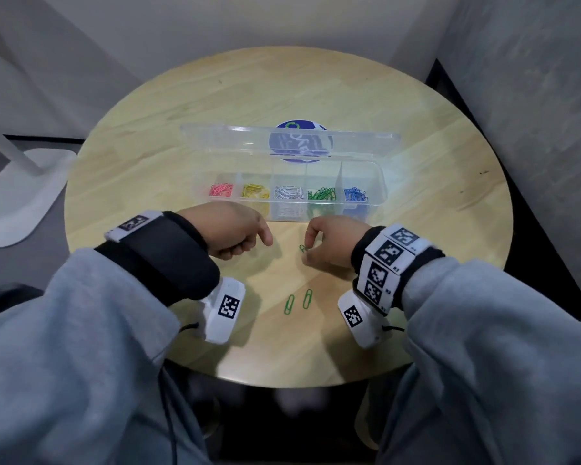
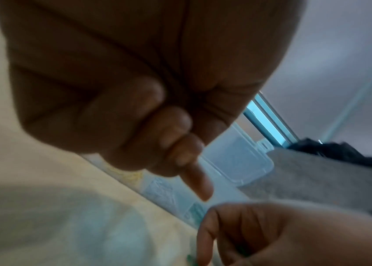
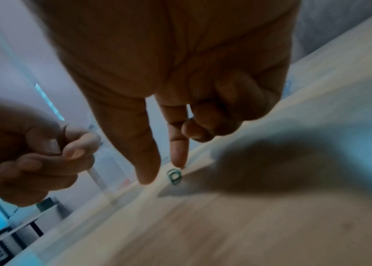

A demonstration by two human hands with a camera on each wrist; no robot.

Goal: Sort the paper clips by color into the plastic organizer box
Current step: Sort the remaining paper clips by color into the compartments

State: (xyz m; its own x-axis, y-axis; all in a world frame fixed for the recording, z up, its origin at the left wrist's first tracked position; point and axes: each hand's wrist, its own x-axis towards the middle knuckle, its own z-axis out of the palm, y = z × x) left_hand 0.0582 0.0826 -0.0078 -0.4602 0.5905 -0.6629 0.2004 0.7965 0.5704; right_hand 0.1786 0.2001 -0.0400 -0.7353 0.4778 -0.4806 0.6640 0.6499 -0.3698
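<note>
The clear organizer box [image 1: 380, 186] stands open on the round wooden table [image 1: 426, 236], with pink, yellow, white, green [image 1: 322, 194] and blue clips in separate compartments. Just in front of it a green paper clip [image 1: 303, 248] [image 3: 174, 177] is tipped up on the table. My right hand [image 1: 311, 245] [image 3: 163, 173] reaches down over it: the index fingertip [image 3: 179, 162] touches the clip and the thumb is a little apart from it. My left hand [image 1: 249, 241] [image 2: 157, 126] hovers to the left with fingers curled and nothing seen in it.
Two more green clips [image 1: 289, 304] [image 1: 307, 299] lie flat nearer to me, between my wrists. The box lid [image 1: 232, 142] leans back behind the compartments over a blue round sticker [image 1: 301, 142]. A white stand base [image 1: 21, 196] sits on the floor to the left.
</note>
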